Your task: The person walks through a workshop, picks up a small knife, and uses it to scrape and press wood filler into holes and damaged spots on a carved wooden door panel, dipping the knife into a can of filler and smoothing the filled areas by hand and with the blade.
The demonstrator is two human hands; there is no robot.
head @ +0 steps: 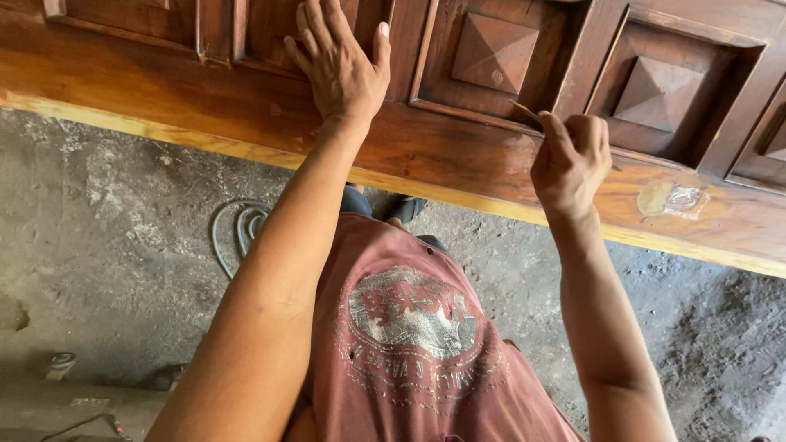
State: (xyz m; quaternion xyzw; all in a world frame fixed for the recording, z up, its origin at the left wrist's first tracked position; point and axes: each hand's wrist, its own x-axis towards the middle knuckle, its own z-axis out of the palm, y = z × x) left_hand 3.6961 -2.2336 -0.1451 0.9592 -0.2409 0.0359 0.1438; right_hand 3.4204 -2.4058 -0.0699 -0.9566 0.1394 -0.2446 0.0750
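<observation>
Two hands work on a carved wooden door panel (458, 155) that lies flat, its pale near edge running from upper left to lower right. The left hand (340, 65) lies flat and spread wide on the dark frame near the panel's middle, holding nothing. The right hand (571, 160) is closed around a thin tool (526, 113), its tip touching the moulded border of a square recess with a raised pyramid block (494, 51). A second pyramid block (659, 92) sits toward the right edge. A pale patch (671, 198) marks the frame near the lower right edge. Below, a coiled cable (237, 229) lies on the concrete floor (106, 229).
</observation>
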